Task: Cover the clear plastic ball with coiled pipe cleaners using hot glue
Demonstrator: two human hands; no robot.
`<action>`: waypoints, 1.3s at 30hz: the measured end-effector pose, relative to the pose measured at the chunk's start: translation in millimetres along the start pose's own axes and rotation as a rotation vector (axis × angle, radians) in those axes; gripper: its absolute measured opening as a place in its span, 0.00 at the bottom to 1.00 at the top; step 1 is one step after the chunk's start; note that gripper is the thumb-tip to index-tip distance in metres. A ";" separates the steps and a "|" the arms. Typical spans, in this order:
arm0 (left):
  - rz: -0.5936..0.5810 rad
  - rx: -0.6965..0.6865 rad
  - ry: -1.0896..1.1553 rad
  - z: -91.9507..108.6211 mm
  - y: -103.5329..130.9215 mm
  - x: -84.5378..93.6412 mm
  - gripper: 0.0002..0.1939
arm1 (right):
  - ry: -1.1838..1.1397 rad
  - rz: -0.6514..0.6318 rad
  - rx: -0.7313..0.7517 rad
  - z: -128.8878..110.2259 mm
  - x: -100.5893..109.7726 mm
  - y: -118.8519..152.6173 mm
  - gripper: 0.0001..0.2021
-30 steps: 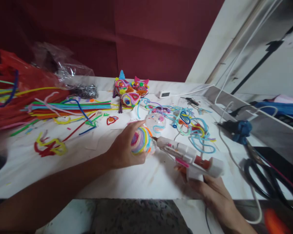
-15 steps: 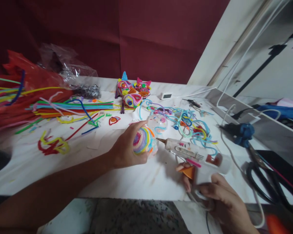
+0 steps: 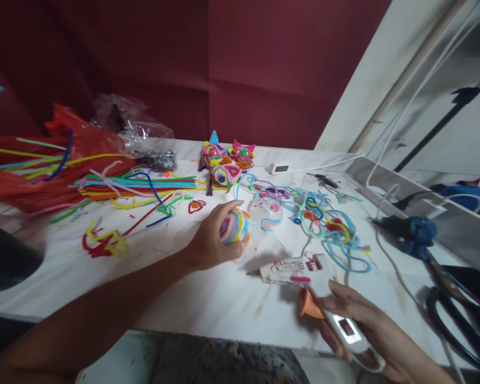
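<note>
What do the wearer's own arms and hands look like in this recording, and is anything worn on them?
The left hand and right hand are both bare, five-fingered and ungloved. No sleeve shows on either forearm as far as the picture reaches, and I see no watch, bracelet or ring. The right hand is slightly blurred, so small markings there can't be judged.

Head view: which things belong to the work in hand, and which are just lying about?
In hand:
- striped ball, in the left hand
- glue gun, in the right hand
- probably the fuzzy strips, matching the ball's look

Lying about:
- scissors
- small white display unit
- clear plastic bag
</note>
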State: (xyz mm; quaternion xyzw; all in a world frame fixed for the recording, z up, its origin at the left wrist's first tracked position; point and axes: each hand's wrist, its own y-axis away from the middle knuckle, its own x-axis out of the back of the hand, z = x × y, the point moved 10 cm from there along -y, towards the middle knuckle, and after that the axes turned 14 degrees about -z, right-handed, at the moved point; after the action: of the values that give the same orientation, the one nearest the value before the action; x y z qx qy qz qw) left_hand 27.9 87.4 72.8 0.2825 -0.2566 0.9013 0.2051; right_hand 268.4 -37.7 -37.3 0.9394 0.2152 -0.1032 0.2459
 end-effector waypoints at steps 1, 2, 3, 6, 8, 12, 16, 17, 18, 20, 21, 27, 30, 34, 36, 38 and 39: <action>-0.001 0.001 0.009 -0.1 -0.5 0.7 0.42 | 0.022 -0.029 -0.005 -3.5 -3.8 -3.3 0.25; -0.012 0.002 0.016 0.1 -1.1 0.7 0.42 | 0.053 -0.057 -0.007 -7.4 -7.6 -6.4 0.25; -0.030 0.004 0.020 0.8 -1.7 0.2 0.42 | 0.084 -0.079 -0.009 -11.2 -10.6 -9.1 0.25; -0.078 -0.008 0.010 6.4 -2.5 -0.4 0.37 | 0.168 -0.101 -0.023 -17.9 -11.8 -15.7 0.25; -0.079 -0.034 -0.003 11.3 -2.3 0.9 0.33 | 0.236 -0.097 -0.017 -19.7 -8.0 -19.3 0.25; -0.065 -0.068 0.015 14.2 -2.1 1.5 0.28 | 0.333 -0.006 0.057 -22.6 8.0 -21.0 0.30; -0.066 -0.068 0.029 12.9 -2.8 -0.2 0.27 | 0.724 0.313 0.191 -45.5 33.7 -5.0 0.34; -0.069 -0.066 0.025 12.9 -2.9 -0.6 0.26 | 0.858 0.377 0.230 -53.1 35.3 -0.2 0.35; -0.070 -0.066 0.018 13.1 -3.0 -0.9 0.26 | 0.975 0.418 0.261 -58.8 34.8 3.3 0.35; -0.071 -0.063 -0.001 13.3 -2.9 -1.1 0.26 | 1.149 0.436 0.295 -64.9 30.7 6.1 0.34; -0.069 -0.062 -0.013 13.3 -2.7 -1.1 0.26 | 1.217 0.425 0.308 -67.1 26.7 6.5 0.34; -0.049 -0.114 -0.119 16.3 0.8 -4.3 0.27 | 1.145 0.392 0.475 -107.7 -11.7 11.6 0.22; -0.045 -0.133 -0.179 18.5 4.1 -7.4 0.29 | 0.880 0.255 0.407 -124.5 -31.1 -12.2 0.21; -0.046 -0.213 -0.254 28.5 9.5 -10.6 0.30 | 0.530 0.065 0.289 -129.1 -52.7 -55.7 0.26; -0.037 -0.245 -0.280 32.7 11.6 -10.3 0.31 | 0.421 -0.001 0.218 -123.6 -59.2 -73.3 0.28; -0.029 -0.261 -0.294 34.9 12.4 -9.2 0.31 | 0.374 -0.021 0.183 -120.1 -61.2 -83.8 0.29; -0.028 -0.269 -0.298 35.7 12.6 -8.9 0.31 | 0.365 -0.021 0.181 -119.9 -61.0 -86.6 0.28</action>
State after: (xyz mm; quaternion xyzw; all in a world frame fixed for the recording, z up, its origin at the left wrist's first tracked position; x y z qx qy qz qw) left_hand 42.6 54.8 88.3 0.3862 -0.3981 0.8044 0.2131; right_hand 185.5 69.5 47.7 0.9586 0.2558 0.0473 0.1161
